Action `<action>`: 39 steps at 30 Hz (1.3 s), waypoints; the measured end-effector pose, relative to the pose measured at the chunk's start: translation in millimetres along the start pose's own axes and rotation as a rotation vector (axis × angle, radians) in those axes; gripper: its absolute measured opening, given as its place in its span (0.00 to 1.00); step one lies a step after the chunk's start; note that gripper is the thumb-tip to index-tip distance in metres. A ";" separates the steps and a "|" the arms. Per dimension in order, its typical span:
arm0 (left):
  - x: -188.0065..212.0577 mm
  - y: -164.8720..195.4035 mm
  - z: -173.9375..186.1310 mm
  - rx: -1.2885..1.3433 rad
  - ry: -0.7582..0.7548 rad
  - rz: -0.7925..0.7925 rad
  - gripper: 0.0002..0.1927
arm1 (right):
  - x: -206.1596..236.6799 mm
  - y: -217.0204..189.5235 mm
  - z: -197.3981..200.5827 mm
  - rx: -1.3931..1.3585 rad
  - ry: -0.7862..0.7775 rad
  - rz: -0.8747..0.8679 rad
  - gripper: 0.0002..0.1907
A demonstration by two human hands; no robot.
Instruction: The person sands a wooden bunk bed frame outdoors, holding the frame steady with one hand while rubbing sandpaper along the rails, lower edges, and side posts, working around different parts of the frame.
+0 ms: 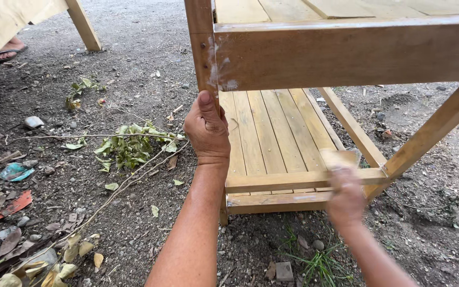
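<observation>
Head view, outdoors on dirt ground (134, 48). Our left hand (206, 129) is wrapped around the front leg (202, 48) of a slatted wooden bench (346, 50), thumb pointing up along the post, fingers closed behind it. Our right hand (345, 197) is blurred with motion; it presses a pale flat piece, likely a sanding pad (337, 158), against the lower front rail (298, 179), just left of where a slanted brace (431, 133) meets that rail. We cannot tell how firmly the fingers close on the pad. The two hands are well apart, the left higher on the post, the right low on the rail. Behind the rail lies the lower slatted shelf (272, 133); above it runs the broad top apron with pale smears near the leg joint. Left of the post the ground is open but littered: a leafy cut branch (131, 144) lies near the left hand, dry leaves and scraps farther out. Tufts of grass (320, 263) sit under the right wrist. At the upper left, another wooden frame (83, 24) and a person's sandalled foot (9, 50) stand well clear.
</observation>
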State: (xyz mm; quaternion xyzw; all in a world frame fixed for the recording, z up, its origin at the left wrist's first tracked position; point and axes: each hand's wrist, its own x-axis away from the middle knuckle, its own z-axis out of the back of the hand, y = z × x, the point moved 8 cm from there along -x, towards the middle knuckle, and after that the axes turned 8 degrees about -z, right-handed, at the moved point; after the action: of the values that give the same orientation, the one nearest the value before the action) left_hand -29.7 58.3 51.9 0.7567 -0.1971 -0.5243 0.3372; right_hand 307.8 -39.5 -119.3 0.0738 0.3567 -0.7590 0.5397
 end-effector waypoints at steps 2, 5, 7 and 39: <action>1.1 -2.4 -0.5 0.039 -0.025 0.034 0.40 | 40.6 -48.0 -31.8 -0.074 -0.035 0.206 0.18; 0.9 -4.4 -0.8 0.070 -0.038 0.058 0.40 | 44.5 -54.4 -22.3 -0.062 0.014 0.405 0.22; 1.9 -3.4 -1.3 0.056 -0.038 0.060 0.40 | 28.3 -19.0 -0.1 0.005 0.051 0.311 0.20; 2.1 -0.7 -3.5 -0.084 -0.032 0.016 0.42 | 39.5 -23.0 -4.7 0.070 0.135 0.186 0.19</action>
State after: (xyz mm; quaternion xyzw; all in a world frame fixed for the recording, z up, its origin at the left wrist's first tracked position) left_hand -25.7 58.4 50.8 0.7316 -0.1865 -0.5416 0.3697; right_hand 270.4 -63.2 -131.8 0.1763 0.3570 -0.7109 0.5797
